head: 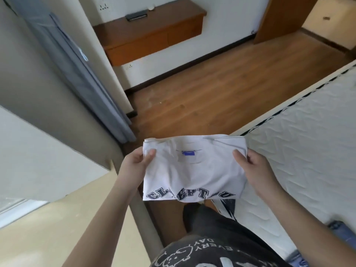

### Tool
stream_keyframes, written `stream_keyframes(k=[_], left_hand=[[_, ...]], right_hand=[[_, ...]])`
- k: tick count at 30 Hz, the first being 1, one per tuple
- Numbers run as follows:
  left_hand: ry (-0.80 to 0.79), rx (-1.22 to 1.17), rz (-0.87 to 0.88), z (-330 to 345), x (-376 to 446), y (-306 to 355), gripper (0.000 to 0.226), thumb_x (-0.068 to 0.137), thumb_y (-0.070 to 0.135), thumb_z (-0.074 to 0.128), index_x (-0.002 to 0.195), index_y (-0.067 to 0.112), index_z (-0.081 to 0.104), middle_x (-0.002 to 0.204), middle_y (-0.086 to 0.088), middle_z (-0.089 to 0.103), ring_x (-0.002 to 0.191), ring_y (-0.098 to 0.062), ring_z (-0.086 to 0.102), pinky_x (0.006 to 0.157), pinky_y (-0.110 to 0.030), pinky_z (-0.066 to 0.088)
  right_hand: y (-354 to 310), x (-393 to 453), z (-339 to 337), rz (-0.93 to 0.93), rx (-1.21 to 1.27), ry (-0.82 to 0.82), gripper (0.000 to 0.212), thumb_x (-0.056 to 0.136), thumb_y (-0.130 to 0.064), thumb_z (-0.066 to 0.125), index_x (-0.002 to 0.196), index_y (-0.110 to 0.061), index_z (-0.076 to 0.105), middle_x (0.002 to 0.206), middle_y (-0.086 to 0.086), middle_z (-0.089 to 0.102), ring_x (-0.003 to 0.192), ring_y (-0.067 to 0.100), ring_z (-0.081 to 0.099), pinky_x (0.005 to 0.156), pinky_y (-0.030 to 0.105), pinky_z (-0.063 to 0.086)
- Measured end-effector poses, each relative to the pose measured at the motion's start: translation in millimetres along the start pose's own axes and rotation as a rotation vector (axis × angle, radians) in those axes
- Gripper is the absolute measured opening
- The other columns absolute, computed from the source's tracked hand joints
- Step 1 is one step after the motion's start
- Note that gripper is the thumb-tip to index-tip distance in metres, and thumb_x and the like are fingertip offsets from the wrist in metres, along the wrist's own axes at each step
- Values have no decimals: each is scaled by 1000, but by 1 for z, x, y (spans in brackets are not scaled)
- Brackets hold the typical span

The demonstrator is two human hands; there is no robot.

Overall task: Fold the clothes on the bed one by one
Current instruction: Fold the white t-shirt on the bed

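Observation:
A folded white T-shirt [192, 170] with dark blue lettering and a blue neck label hangs in the air in front of me, over the gap between floor and bed. My left hand [134, 164] pinches its left edge, thumb on top. My right hand [254, 168] grips its right edge the same way. The white quilted bed [308, 141] fills the right side. Part of a white garment with a dark print [228, 208] lies on the bed edge under the shirt. Blue denim [342, 232] shows at the lower right on the bed.
A wooden floor [221, 89] stretches ahead. A wall-mounted wooden shelf unit [154, 35] hangs on the far wall. A grey curtain [81, 74] hangs at the left, beside a beige ledge [48, 228]. A wooden wardrobe panel [285, 16] stands at the far right.

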State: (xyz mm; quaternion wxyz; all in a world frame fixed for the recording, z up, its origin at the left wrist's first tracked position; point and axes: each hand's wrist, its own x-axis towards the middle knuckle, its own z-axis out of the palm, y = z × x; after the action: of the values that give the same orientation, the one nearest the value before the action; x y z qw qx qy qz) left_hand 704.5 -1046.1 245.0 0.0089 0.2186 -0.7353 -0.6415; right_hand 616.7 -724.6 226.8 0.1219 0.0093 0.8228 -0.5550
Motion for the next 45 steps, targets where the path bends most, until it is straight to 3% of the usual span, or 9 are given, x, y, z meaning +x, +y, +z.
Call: stream_keyframes(k=[4, 11, 14, 21, 27, 31, 36, 40, 45], left_hand=[[-61, 34, 7, 9, 67, 18, 24, 96, 39, 61, 99, 19, 73, 96, -4, 75, 87, -15, 71, 69, -18, 53], [-117, 69, -17, 22, 174, 61, 34, 86, 51, 65, 100, 21, 73, 97, -7, 75, 92, -26, 72, 85, -49, 55], [-166, 92, -39, 33, 219, 77, 36, 83, 54, 67, 98, 22, 73, 95, -7, 76, 92, -33, 71, 85, -51, 55], [-426, 234, 6, 92, 327, 104, 14, 93, 40, 65, 91, 29, 74, 83, -5, 75, 69, -12, 65, 62, -26, 47], [-784, 318, 28, 156, 414, 121, 8, 92, 40, 64, 93, 42, 71, 91, 7, 76, 87, -19, 71, 77, -36, 56], [-1045, 438, 150, 191, 451, 137, 9, 95, 33, 62, 95, 30, 71, 86, -2, 73, 72, -8, 63, 67, -28, 49], [-1225, 408, 174, 243, 466, 155, 12, 95, 20, 63, 90, 24, 72, 82, 7, 74, 73, -4, 62, 64, -16, 48], [-1364, 482, 254, 297, 457, 165, 14, 95, 27, 64, 89, 36, 73, 92, -2, 75, 82, -17, 63, 77, -35, 48], [-1548, 558, 331, 357, 430, 165, 14, 94, 32, 62, 97, 41, 72, 100, 3, 75, 92, -15, 67, 89, -40, 51]], right_hand=[[-1, 53, 0, 44, 13, 33, 50, 84, -62, 58, 65, -17, 47, 58, -6, 39, 55, 10, 36, 57, 31, 25], [-22, 140, -5, 102, 123, 58, 59, 76, -75, 57, 82, -17, 65, 71, 14, 62, 60, 23, 56, 65, 32, 38], [-33, 162, -5, 133, 109, 127, 63, 74, -78, 55, 81, -16, 64, 66, 5, 60, 60, 11, 53, 61, 30, 36], [-42, 186, -17, 252, 166, 251, 32, 81, -61, 62, 90, -32, 74, 86, -4, 76, 80, 9, 71, 77, 37, 55], [-45, 203, -12, 333, 260, 542, 35, 79, -59, 65, 91, -27, 75, 84, 6, 75, 79, 18, 70, 73, 35, 51], [-51, 206, 15, 414, 374, 773, 50, 83, -58, 66, 93, -10, 71, 93, 29, 65, 74, 18, 55, 72, 37, 40], [-60, 195, 36, 503, 417, 1029, 70, 74, -71, 60, 89, -2, 64, 71, 6, 54, 67, 13, 43, 65, 34, 31], [-54, 174, 42, 589, 432, 1226, 65, 77, -69, 57, 90, -6, 63, 70, 2, 55, 64, 13, 46, 62, 34, 35], [-38, 150, 40, 641, 472, 1363, 60, 81, -66, 55, 88, -7, 65, 65, 11, 53, 60, 16, 46, 58, 36, 35]])
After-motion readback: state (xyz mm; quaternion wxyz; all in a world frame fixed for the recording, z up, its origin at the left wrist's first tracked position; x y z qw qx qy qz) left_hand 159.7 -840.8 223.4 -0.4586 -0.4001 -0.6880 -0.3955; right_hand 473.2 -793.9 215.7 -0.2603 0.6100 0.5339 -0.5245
